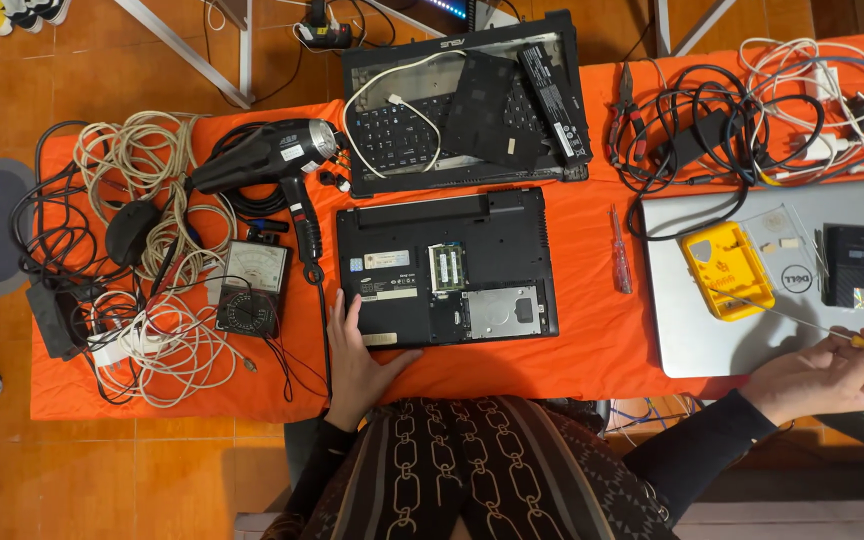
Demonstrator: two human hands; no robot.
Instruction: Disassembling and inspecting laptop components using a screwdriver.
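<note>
Overhead view of a repair bench [592, 340] draped in orange cloth. Centre: black laptop [446, 266] lying bottom-up, service cover already off, memory module [446, 267] and silver hard drive [500, 312] exposed and still seated in their bays — judged an early-to-middle stage of disassembly, with the rest of the base shell still in place. Left hand [352, 362] resting flat at the laptop's near left corner, fingers [342, 318] spread and lightly touching the case edge, gripping nothing. Right hand [824, 378] held over the near edge of a closed silver laptop [712, 330] at far right, fingers closed around a slim screwdriver [852, 338] with a yellow-and-red handle, shaft pointing left toward a yellow parts tray [726, 270].

Behind the black laptop: second dismantled laptop shell [457, 100] with keyboard, loose black panel and long battery piled on top, a white cable looped across it. Between the two laptops in the foreground: red screwdriver [619, 250] lying alone on the cloth. On the silver laptop, just beside the tray: small black box [862, 266]. Left of centre: black hair dryer [270, 152], analogue meter [256, 270] with a small fan [247, 312] lying against its near edge, computer mouse [132, 232] and tangled white and black cables [162, 300]. Back right — further knot of cables and power adapters [752, 110]. Screws not discernible at this scale.
</note>
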